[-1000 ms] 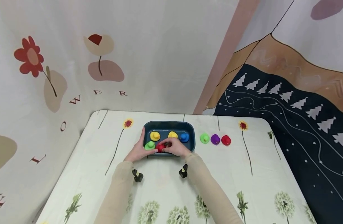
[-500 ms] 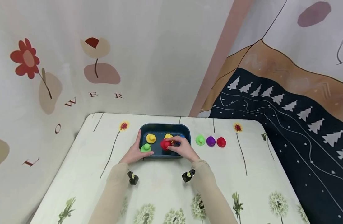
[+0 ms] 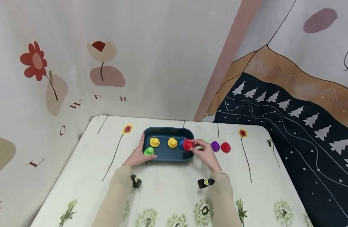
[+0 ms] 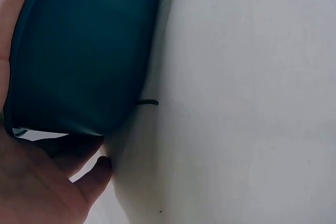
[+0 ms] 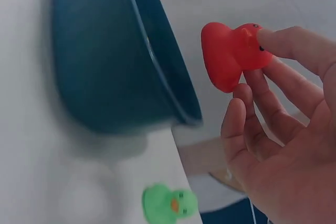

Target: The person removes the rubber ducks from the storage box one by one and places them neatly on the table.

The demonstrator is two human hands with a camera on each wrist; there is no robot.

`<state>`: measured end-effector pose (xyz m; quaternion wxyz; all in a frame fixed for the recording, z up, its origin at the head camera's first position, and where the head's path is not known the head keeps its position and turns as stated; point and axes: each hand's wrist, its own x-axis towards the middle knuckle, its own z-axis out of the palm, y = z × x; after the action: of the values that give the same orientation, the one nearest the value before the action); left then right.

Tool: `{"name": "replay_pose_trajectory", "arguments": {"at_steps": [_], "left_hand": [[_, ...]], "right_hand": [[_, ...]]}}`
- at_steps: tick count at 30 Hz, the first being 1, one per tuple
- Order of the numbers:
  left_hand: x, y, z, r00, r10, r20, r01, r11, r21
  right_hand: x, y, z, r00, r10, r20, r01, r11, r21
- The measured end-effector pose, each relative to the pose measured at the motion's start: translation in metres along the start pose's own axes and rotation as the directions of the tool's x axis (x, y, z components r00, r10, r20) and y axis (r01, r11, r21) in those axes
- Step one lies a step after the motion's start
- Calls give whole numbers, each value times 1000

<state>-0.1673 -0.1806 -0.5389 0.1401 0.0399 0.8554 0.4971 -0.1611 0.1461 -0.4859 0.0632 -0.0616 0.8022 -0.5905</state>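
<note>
Pinching a red duck (image 3: pixel 187 145) by its head between thumb and fingertips, the right hand (image 3: pixel 205 154) carries it above the right rim of the dark tub (image 3: pixel 168 156), clear of the wall. In the right wrist view the duck (image 5: pixel 229 55) hangs free, touching nothing but the fingers (image 5: pixel 294 45), with the tub's edge (image 5: pixel 163 85) just beside it.

The left hand (image 3: pixel 138 155) grips the tub's left end, thumb along the near side and fingers up the wall; from the left wrist view the palm (image 4: pixel 31 182) is pressed against the tub (image 4: pixel 79 51). That bracing looks sensible to me, since a light tub could skid if bumped.

Inside the tub sit two yellow ducks (image 3: pixel 154 142) (image 3: pixel 172 142), a green duck (image 3: pixel 149 151) by the left thumb, and a blue one (image 3: pixel 181 143) partly hidden behind the red one. On the surface (image 3: pixel 247 176) to the right stands a row: a green duck (image 5: pixel 169 203) mostly behind the right hand, then a purple duck (image 3: pixel 215 146) and another red duck (image 3: pixel 225 147).

To do this well, I'd say keep the pinch light but firm, as a soft toy can squirt out, and travel high enough to clear the rim and the row without knocking its neighbours.
</note>
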Motion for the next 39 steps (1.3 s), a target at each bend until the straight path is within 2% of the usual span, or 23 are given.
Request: {"name": "replay_pose_trajectory", "arguments": {"at_steps": [6, 15, 19, 22, 30, 39], "left_hand": [[0, 2, 0, 1000, -6, 5, 6, 1000, 16], [-5, -5, 0, 1000, -18, 3, 18, 999, 47], [-4, -3, 1, 1000, -7, -4, 7, 999, 37], [-2, 0, 1, 1000, -11, -16, 12, 999, 38], [-3, 1, 1, 999, -40, -5, 40, 997, 59], [1, 0, 2, 999, -32, -13, 33, 998, 50]], "right_hand": [[-10, 16, -16, 996, -16, -91, 15, 1000, -11], [-35, 32, -34, 983, -7, -181, 6, 1000, -11], [-48, 23, -47, 974, -75, -213, 64, 996, -62], [-54, 15, -58, 973, -95, -211, 74, 992, -104], [-53, 22, -83, 966, -64, -249, 27, 988, -150], [-41, 64, -108, 955, -51, -291, -18, 973, -230]]}}
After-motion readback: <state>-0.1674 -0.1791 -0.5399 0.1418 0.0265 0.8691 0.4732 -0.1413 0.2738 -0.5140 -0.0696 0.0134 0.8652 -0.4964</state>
